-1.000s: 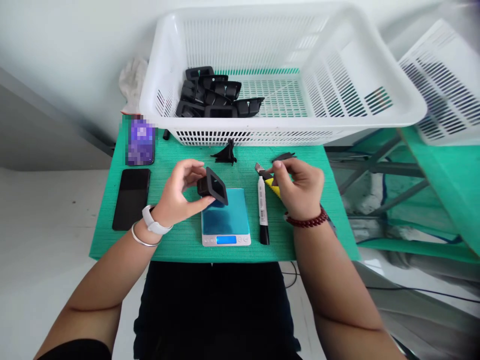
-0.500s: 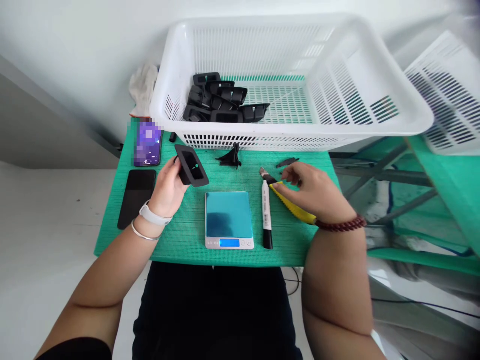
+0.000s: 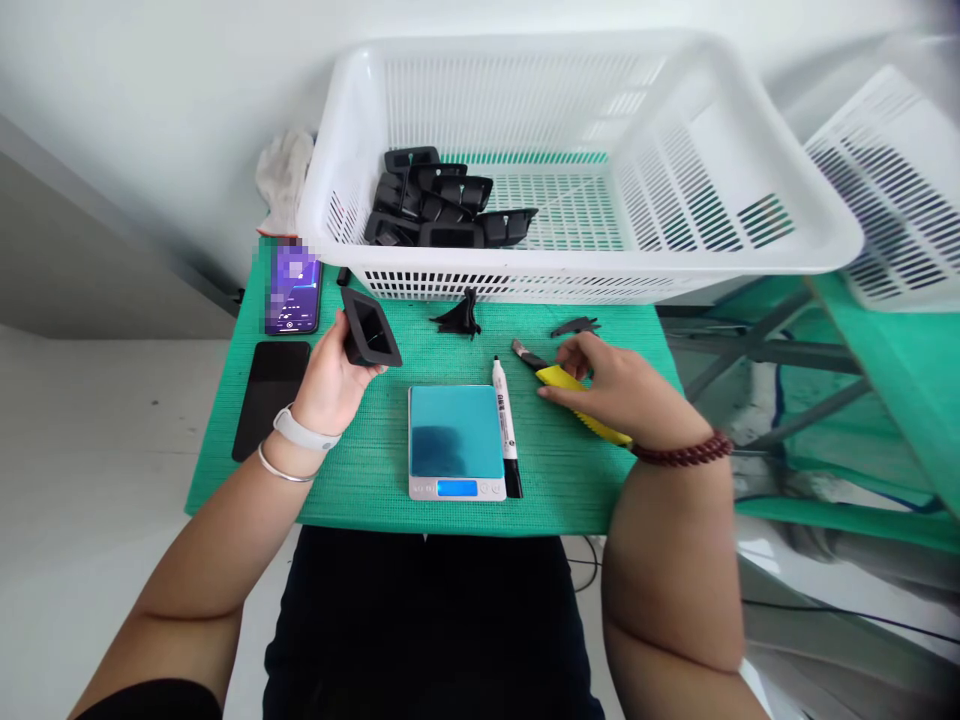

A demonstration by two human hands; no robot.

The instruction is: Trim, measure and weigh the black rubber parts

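My left hand [image 3: 328,378] grips a black plastic frame-like part [image 3: 372,330] with a rectangular hollow, above the table left of the scale. My right hand [image 3: 600,378] is over a yellow-handled utility knife [image 3: 559,377]. Its thumb and curled forefinger are apart, with the handle showing between them; whether they touch it is hard to see. Left of the knife lies a white marker [image 3: 505,410] with a black end, against the right side of a small digital scale [image 3: 457,432] whose display is lit blue.
A white perforated basket [image 3: 525,258] holds several black parts [image 3: 450,232]. Small black scraps [image 3: 459,316] lie before it, with another black strip [image 3: 576,327] near my right hand. Two phones [image 3: 294,305] and a knitted glove [image 3: 285,180] are at the left.
The marker has shifted left, up against the scale. The knife has moved slightly left. My right hand has lowered a little, and the black part in my left hand has tilted and moved left.
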